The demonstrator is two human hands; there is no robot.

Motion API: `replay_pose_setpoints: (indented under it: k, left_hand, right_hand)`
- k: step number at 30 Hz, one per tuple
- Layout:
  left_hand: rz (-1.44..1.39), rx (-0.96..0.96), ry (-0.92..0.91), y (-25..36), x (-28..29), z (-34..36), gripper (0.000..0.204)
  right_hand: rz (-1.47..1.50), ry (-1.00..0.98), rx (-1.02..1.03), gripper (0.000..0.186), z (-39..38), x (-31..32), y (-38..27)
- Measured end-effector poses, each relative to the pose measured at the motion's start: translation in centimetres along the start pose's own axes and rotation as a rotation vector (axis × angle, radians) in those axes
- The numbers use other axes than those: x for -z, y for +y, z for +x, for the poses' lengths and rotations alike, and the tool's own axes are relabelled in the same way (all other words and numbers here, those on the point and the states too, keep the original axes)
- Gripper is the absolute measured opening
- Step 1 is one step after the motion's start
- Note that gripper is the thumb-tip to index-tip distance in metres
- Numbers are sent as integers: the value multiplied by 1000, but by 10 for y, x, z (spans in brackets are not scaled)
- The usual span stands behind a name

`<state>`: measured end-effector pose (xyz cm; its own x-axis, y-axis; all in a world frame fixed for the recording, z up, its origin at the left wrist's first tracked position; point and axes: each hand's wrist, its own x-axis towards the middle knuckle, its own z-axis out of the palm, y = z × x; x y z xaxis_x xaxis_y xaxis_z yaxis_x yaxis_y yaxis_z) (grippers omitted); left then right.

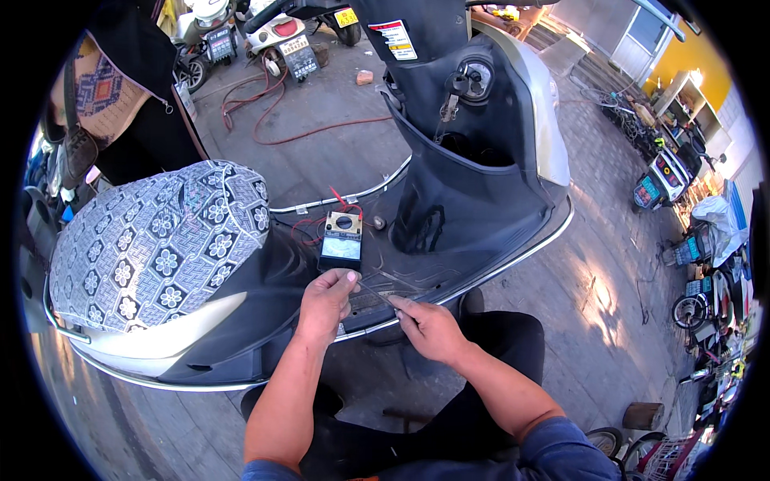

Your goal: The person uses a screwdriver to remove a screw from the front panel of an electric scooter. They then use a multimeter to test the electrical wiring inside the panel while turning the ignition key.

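Note:
My left hand (325, 303) is closed, thumb and fingers pinched together at one end of a thin dark strand (374, 293). The other end runs into my right hand (431, 327), whose fingers are pinched too. Whether the strand is a wire or a slim rod is too small to tell. Just beyond my left hand, an analog multimeter (342, 240) lies on the footboard (417, 276) of a dark scooter. Red test leads (309, 232) trail beside the meter.
A patterned cover wraps the scooter seat (160, 248) at left. Keys (451, 104) hang at the front panel (465, 192). A red hose (321, 134) lies on the paving behind. Another person (136, 96) stands at upper left. Parked scooters (666, 176) line the right side, near a wood stump (643, 415).

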<state>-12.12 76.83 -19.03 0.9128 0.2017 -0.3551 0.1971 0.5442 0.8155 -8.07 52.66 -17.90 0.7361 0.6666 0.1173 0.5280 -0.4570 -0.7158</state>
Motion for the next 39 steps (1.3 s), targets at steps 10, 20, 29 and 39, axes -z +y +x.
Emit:
replay_pose_setpoints:
  k: [10,20,29,39]
  left_hand:
    - [-119,-64,-31,-2,-4,2,21]
    - [138,-138,-7,2,-7,-2,16]
    - [241,-355,-134,5,-26,-2,17]
    - [-183,-349,85,32,5,0,63]
  right_hand:
    - [-35,86,46,39,4,0,1]
    - [-280,207,164,42,5,4,4]
    - [183,14,-175,23,3,-28,1]
    - [593,225,138,9,61,10,-86]
